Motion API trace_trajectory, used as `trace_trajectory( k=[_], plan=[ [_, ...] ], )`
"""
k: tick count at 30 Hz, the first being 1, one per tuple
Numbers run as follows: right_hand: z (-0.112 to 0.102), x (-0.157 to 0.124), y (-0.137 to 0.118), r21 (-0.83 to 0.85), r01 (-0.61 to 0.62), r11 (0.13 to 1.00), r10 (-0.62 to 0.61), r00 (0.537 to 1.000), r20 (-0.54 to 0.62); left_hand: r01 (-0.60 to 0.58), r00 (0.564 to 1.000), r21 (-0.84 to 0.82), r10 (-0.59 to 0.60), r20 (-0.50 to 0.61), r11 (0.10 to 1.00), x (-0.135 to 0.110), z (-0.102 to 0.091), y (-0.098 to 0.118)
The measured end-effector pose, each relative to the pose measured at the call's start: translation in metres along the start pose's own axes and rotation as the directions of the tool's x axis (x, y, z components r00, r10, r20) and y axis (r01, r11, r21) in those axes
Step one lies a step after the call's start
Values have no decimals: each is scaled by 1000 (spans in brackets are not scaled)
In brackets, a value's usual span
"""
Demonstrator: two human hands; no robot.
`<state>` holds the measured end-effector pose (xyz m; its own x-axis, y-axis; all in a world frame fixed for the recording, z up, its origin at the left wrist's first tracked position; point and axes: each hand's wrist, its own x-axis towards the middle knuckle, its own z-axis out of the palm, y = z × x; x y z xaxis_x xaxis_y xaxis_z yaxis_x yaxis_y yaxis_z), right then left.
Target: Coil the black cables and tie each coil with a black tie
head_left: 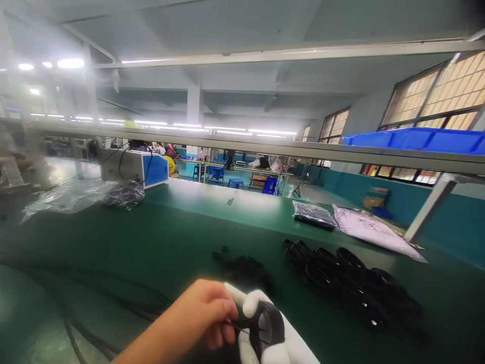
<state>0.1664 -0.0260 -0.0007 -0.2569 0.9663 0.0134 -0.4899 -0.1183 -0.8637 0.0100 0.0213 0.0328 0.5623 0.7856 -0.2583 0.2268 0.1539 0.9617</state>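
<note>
Two hands meet on one black coil (276, 324): the gloved right hand (261, 323) wraps it closely, while the bare left hand (217, 314) pinches a thin dark strand (242, 324) at its left side — the strand's tip is hidden by the fingers. Just beyond the grip sits one dark heap (248, 273), too blurred to count. Right of the grip lies one pile of black coils (341, 273), overlapping, their number unclear; beyond it, two flat bags (379, 230). Left of the grip, several cables (94, 288) blur together — cut off by the frame edge.
</note>
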Motion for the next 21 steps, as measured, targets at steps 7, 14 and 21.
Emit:
trace_trajectory(
  k=[7,14,21],
  plan=[
    [-13,8,7,-54,-68,996,72,994,79,-281,952,-222,241,-188,934,-8,-3,1],
    [-20,11,13,-48,-118,992,124,981,152,-377,835,548,530,-148,747,2,7,-3],
    [-17,27,32,290,-236,928,197,968,158,-276,846,511,458,-273,814,16,2,-23]
  ],
)
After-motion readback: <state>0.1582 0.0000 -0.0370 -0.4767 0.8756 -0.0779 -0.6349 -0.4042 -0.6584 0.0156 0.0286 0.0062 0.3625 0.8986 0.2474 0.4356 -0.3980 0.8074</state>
